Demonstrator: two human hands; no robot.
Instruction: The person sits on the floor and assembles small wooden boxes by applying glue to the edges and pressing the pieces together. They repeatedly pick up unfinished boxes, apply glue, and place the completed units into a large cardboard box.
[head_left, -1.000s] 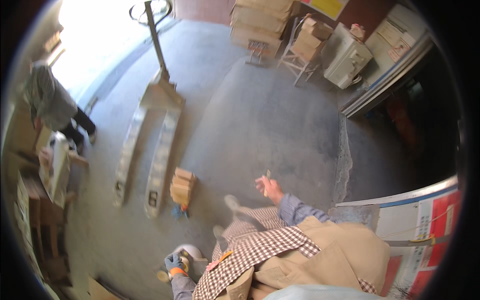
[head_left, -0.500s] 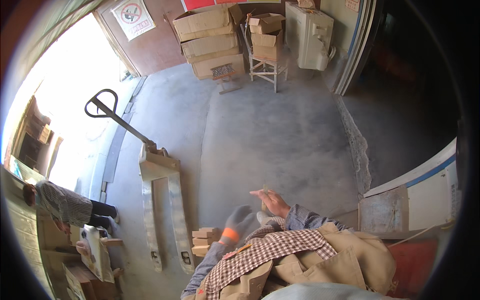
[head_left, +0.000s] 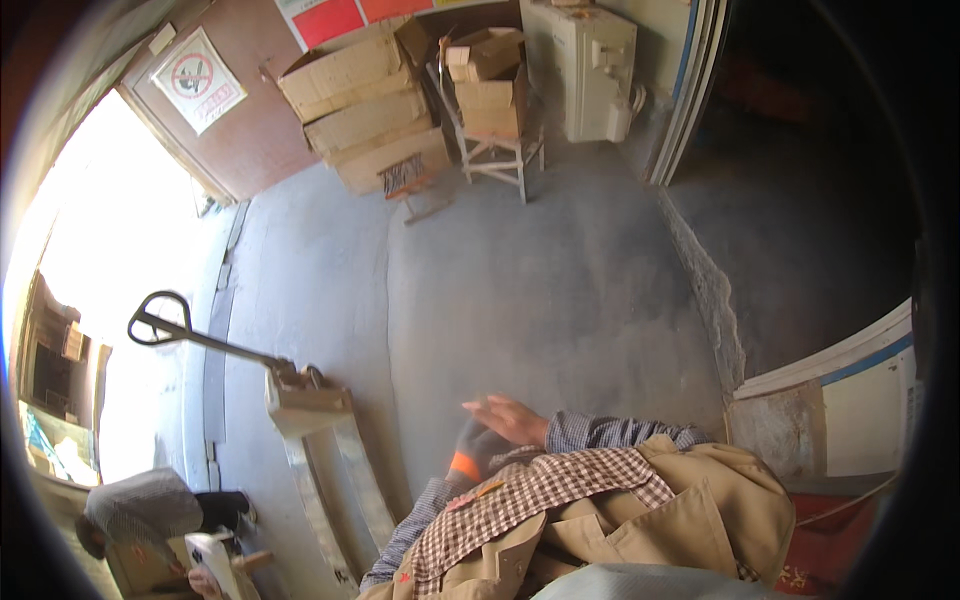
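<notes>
My left hand [head_left: 476, 442], in a grey glove with an orange cuff, is in front of my body at the lower middle. My bare right hand [head_left: 510, 418] crosses over it, so the two meet or overlap. The right fingers point left, stretched out and slightly blurred, with nothing visible in them. Most of the left glove's fingers are behind the right hand, so their shape is hidden. Just below both hands is a brown checked apron [head_left: 560, 480] worn over tan clothing.
A pallet jack [head_left: 310, 410] stands left on the grey floor [head_left: 540, 300]. Cardboard boxes [head_left: 350, 85], a white chair [head_left: 495, 160] holding boxes, and a pale metal unit [head_left: 580, 75] line the far wall. Another person [head_left: 145, 505] bends over at lower left. A dark doorway [head_left: 800, 200] is right.
My hands were apart and have come together, the right moving left across the glove. A thin tan piece by the right hand no longer shows. The view has turned; the co-worker bends lower.
</notes>
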